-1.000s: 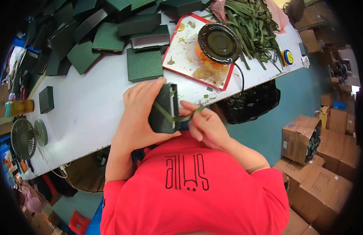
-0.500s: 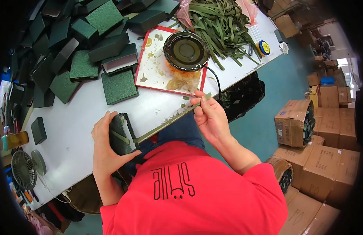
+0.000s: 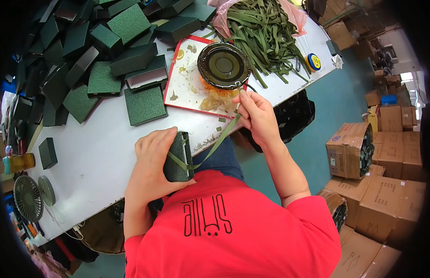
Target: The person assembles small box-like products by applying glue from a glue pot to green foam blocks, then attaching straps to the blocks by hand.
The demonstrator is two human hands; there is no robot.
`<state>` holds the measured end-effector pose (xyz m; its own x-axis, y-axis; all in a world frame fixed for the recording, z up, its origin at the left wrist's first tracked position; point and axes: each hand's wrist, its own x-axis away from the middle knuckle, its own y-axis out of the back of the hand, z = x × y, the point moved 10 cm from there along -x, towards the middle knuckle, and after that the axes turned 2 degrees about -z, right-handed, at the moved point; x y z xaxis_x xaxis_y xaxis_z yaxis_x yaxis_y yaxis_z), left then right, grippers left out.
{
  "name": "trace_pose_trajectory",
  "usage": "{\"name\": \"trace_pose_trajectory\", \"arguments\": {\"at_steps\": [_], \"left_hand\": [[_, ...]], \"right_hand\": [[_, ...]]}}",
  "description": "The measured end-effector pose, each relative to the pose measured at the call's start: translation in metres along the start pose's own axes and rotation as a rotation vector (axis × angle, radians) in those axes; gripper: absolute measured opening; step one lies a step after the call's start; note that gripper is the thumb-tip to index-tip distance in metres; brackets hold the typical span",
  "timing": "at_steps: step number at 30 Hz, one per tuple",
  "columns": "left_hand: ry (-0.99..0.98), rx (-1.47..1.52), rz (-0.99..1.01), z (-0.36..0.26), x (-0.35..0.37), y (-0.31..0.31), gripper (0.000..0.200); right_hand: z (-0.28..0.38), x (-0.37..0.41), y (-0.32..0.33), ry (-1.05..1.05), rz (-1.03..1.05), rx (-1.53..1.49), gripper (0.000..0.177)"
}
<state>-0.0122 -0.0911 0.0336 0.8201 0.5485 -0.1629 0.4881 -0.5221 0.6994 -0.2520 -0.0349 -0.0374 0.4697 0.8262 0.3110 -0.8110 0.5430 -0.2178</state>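
Note:
My left hand (image 3: 152, 162) grips a small dark green box (image 3: 178, 160) at the table's front edge, thumb below and fingers on its far side. A green ribbon (image 3: 215, 146) runs across the box and curves up, slack, to my right hand (image 3: 256, 113). Thumb and fingers of that hand pinch together around the ribbon's upper part. Just beyond the right fingertips is a round black pot (image 3: 223, 66) of dark liquid, on a white board with a red rim (image 3: 173, 78) that bears amber residue.
Many green boxes (image 3: 103, 78) pile up at the back left. Green ribbons (image 3: 261, 37) spill from a pink bag behind the pot. A small fan (image 3: 28, 198) stands at the left edge. Cartons (image 3: 347, 150) are stacked on the floor at right.
My left hand and the box have moved right, toward the pot side. My right hand has shifted slightly right and up, and the ribbon now curves instead of lying nearly straight.

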Motion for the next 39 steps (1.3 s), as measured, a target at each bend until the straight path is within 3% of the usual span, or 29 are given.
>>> {"name": "trace_pose_trajectory", "arguments": {"at_steps": [23, 28, 34, 37, 39], "left_hand": [[-0.027, -0.004, -0.014, 0.001, 0.004, 0.000, 0.113], [-0.061, 0.054, -0.012, 0.001, 0.004, 0.005, 0.121], [-0.122, 0.194, 0.010, -0.007, -0.002, 0.008, 0.127], [-0.173, 0.226, 0.014, -0.011, -0.002, 0.009, 0.127], [-0.168, 0.259, 0.002, -0.011, -0.003, 0.010, 0.116]], "right_hand": [[-0.011, -0.010, -0.001, -0.052, -0.055, -0.072, 0.027], [0.001, 0.028, -0.030, -0.058, 0.113, 0.049, 0.028], [-0.013, 0.070, -0.085, -0.267, 0.526, 0.237, 0.026], [-0.023, 0.069, -0.095, -0.269, 0.555, 0.321, 0.030], [-0.028, 0.066, -0.094, -0.272, 0.545, 0.367, 0.033]]}}
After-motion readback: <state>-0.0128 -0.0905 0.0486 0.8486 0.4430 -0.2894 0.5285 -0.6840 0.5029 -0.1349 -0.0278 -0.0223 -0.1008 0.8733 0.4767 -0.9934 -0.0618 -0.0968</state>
